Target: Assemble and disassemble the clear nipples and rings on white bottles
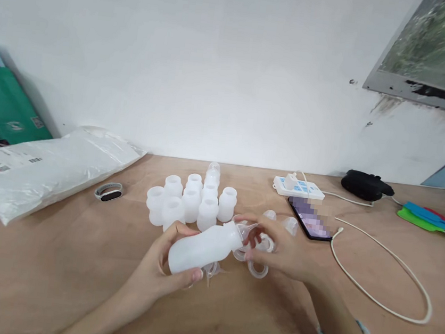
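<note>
My left hand (163, 259) is wrapped around a translucent white baby bottle (203, 248), tilted with its neck to the right. A clear teat (244, 230) sits at the bottle's mouth. Around that teat, my right hand (278, 245) has its fingers and thumb apart; whether a fingertip touches it is unclear. Clear collar rings (258, 270) lie beneath and beside my right hand, partly hidden by it. More clear teats (212, 269) rest on the table under the bottle. Several uncapped bottles (191, 203) stand grouped behind, and one at the back wears a clear dome cap (213, 170).
Right of the bottles lie a phone (309, 218), a white power strip (298, 187), a looped cable (386, 314) and a black case (367, 185). Coloured spatulas (421, 216) lie farther right. To the left are a fitness band (108, 192) and a white plastic parcel (54, 166).
</note>
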{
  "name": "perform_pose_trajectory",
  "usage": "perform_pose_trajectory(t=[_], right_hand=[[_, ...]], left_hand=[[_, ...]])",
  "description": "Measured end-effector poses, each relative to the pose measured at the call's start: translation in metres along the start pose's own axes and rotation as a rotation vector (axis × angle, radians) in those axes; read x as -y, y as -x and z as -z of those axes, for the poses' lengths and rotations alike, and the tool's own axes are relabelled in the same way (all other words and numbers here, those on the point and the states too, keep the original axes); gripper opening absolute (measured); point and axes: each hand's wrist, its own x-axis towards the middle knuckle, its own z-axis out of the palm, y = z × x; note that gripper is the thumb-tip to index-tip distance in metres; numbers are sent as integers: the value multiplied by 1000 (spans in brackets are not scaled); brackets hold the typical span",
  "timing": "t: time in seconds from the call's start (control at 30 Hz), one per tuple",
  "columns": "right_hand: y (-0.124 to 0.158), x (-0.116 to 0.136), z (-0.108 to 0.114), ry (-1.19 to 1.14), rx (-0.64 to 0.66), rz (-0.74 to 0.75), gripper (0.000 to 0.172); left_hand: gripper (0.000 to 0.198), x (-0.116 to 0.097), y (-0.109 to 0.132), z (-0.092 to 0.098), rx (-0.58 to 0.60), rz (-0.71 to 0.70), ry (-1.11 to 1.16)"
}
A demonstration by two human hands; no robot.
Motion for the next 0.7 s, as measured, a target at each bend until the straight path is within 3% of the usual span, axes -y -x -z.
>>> perform_pose_trajectory(t=[0.07, 0.17, 0.4, 0.6, 0.7], right_hand=[[0, 4, -17, -155, 18, 16, 46], [0, 4, -32, -203, -82, 33, 31], [3, 4, -35, -186, -10, 86, 25], [1, 6, -32, 24, -8, 311, 32], [-1, 3, -33, 19, -29, 310, 53]], left_hand=[[38, 1, 3, -4, 47, -4, -3], [35, 2, 6, -5, 100, 26, -4], [38, -8, 6, 12, 116, 75, -53], [39, -8, -4, 18, 144, 179, 15], [36, -6, -5, 16, 124, 155, -20]])
